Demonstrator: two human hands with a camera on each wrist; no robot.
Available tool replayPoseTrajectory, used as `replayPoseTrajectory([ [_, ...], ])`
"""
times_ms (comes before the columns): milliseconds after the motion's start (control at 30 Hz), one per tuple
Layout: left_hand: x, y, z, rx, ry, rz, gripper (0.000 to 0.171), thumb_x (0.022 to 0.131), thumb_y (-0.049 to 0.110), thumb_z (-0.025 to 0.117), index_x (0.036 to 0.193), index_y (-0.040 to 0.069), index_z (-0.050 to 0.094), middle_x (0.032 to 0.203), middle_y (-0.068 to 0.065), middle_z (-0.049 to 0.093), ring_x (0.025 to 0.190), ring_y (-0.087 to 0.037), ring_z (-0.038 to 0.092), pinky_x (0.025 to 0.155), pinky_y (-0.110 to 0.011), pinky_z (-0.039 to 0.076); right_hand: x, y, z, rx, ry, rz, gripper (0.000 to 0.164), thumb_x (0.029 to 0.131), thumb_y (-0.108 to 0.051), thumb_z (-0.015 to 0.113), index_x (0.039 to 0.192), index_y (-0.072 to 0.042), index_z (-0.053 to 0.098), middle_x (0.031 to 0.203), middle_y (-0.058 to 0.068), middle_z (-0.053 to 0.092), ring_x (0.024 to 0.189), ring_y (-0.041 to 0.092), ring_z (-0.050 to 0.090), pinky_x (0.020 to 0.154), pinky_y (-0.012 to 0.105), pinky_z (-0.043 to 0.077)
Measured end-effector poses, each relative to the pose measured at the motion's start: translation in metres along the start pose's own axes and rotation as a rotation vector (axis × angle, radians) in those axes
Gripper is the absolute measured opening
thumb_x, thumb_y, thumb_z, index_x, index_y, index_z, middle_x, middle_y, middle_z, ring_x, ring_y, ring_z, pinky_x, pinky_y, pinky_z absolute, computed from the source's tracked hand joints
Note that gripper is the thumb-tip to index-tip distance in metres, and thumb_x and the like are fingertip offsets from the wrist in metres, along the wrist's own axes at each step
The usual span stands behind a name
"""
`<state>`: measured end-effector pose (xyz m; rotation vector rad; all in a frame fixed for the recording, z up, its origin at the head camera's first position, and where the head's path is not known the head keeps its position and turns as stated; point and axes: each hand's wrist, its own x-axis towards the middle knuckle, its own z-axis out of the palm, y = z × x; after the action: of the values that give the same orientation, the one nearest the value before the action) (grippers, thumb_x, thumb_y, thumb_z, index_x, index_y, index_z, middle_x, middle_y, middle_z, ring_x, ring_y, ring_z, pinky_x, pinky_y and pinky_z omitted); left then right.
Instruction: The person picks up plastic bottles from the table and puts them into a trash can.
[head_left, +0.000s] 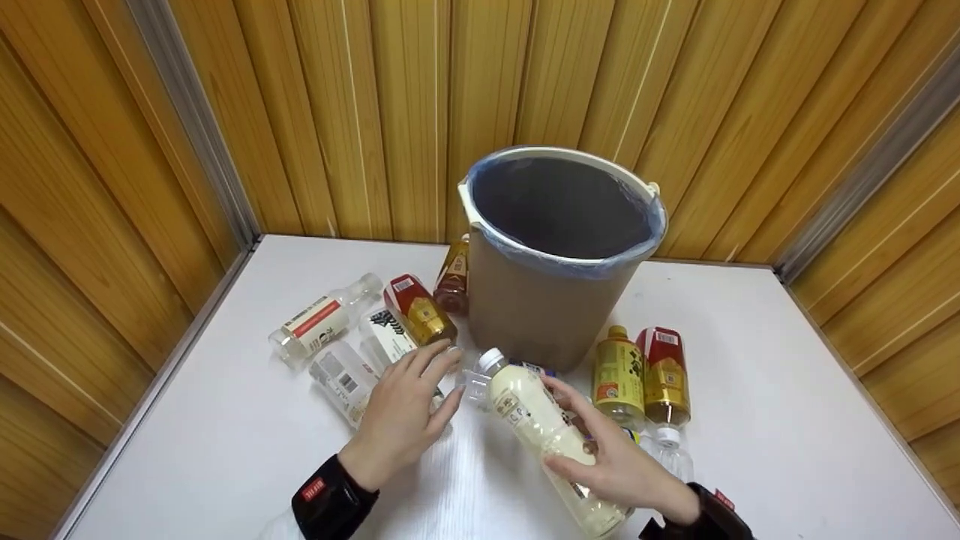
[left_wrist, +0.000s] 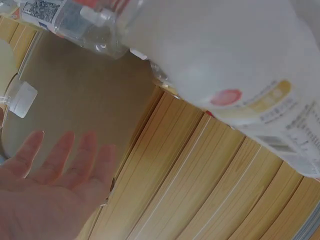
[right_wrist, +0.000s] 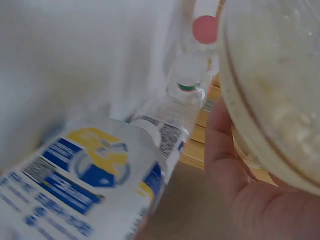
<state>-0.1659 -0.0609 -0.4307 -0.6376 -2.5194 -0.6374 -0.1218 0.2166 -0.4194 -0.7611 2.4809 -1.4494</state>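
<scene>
My right hand grips a cream-labelled plastic bottle round its middle; its white cap tilts up toward the bucket. In the right wrist view the bottle's pale base looms large beside the fingers. My left hand holds nothing, its fingers relaxed and spread over the bottles on the left. Under and beside it lie a clear bottle with a barcode and one with a white label. In the left wrist view the left palm faces up with parted fingers.
A brown bucket with a blue liner stands at the back centre. Left of it lie a red-labelled clear bottle and a red-and-gold bottle. To its right are a yellow bottle and another red-and-gold bottle. Wood-patterned walls enclose the table.
</scene>
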Motion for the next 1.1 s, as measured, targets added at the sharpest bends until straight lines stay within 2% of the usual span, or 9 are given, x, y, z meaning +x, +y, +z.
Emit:
replayPoseTrajectory([
  [167, 0.017, 0.001, -0.009, -0.014, 0.033, -0.011, 0.044, 0.09, 0.037, 0.055, 0.132, 0.022, 0.051, 0.137, -0.001, 0.05, 0.121, -0.021, 0.051, 0.097, -0.044, 0.045, 0.009, -0.018, -0.017, 0.054, 0.008, -0.039, 0.081, 0.083, -0.011, 0.065, 0.149, -0.021, 0.018, 0.134, 0.017, 0.043, 0.105, 0.019, 0.057, 0.079, 0.031, 0.054],
  [400, 0.041, 0.007, -0.018, -0.041, 0.089, -0.005, 0.045, 0.089, 0.032, 0.058, 0.132, 0.021, 0.051, 0.138, -0.001, 0.049, 0.12, -0.022, 0.051, 0.1, -0.043, 0.043, 0.022, -0.044, -0.037, 0.137, -0.006, -0.172, 0.078, 0.084, -0.002, 0.057, 0.149, -0.014, 0.016, 0.131, 0.022, 0.044, 0.111, 0.018, 0.055, 0.084, 0.033, 0.053],
  [600, 0.058, 0.015, -0.019, -0.063, 0.134, -0.008, 0.045, 0.089, 0.031, 0.056, 0.132, 0.021, 0.051, 0.138, -0.001, 0.049, 0.119, -0.021, 0.052, 0.1, -0.043, 0.043, 0.033, -0.065, -0.05, 0.3, -0.06, -0.245, 0.074, 0.086, 0.001, 0.048, 0.149, -0.01, 0.012, 0.136, 0.026, 0.038, 0.117, 0.024, 0.052, 0.087, 0.038, 0.053],
  [733, 0.067, 0.021, -0.019, -0.057, 0.147, -0.007, 0.045, 0.09, 0.032, 0.054, 0.133, 0.022, 0.05, 0.138, -0.002, 0.049, 0.119, -0.021, 0.052, 0.1, -0.042, 0.043, 0.039, -0.079, -0.06, 0.393, -0.061, -0.23, 0.073, 0.088, 0.0, 0.044, 0.15, -0.013, 0.009, 0.14, 0.025, 0.035, 0.117, 0.028, 0.052, 0.086, 0.042, 0.053],
  [867, 0.076, 0.027, -0.02, -0.054, 0.156, -0.01, 0.046, 0.09, 0.032, 0.053, 0.135, 0.024, 0.047, 0.141, 0.0, 0.046, 0.123, -0.021, 0.049, 0.099, -0.043, 0.043, 0.047, -0.089, -0.073, 0.492, -0.017, -0.184, 0.072, 0.088, -0.001, 0.04, 0.15, -0.018, 0.007, 0.146, 0.018, 0.029, 0.12, 0.025, 0.05, 0.09, 0.038, 0.051],
  [967, 0.082, 0.031, -0.019, -0.054, 0.168, -0.004, 0.048, 0.09, 0.032, 0.054, 0.137, 0.025, 0.045, 0.143, 0.001, 0.044, 0.125, -0.021, 0.047, 0.1, -0.043, 0.043, 0.055, -0.096, -0.082, 0.562, 0.035, -0.142, 0.071, 0.089, -0.003, 0.037, 0.15, -0.02, 0.006, 0.142, 0.014, 0.031, 0.112, 0.021, 0.054, 0.088, 0.034, 0.052],
  [1100, 0.091, 0.036, -0.018, -0.053, 0.204, 0.021, 0.049, 0.089, 0.031, 0.054, 0.137, 0.023, 0.045, 0.144, -0.001, 0.042, 0.126, -0.022, 0.047, 0.097, -0.043, 0.045, 0.065, -0.105, -0.096, 0.608, 0.132, -0.06, 0.067, 0.09, -0.01, 0.035, 0.15, -0.025, 0.008, 0.124, 0.01, 0.046, 0.092, 0.015, 0.061, 0.076, 0.029, 0.054],
])
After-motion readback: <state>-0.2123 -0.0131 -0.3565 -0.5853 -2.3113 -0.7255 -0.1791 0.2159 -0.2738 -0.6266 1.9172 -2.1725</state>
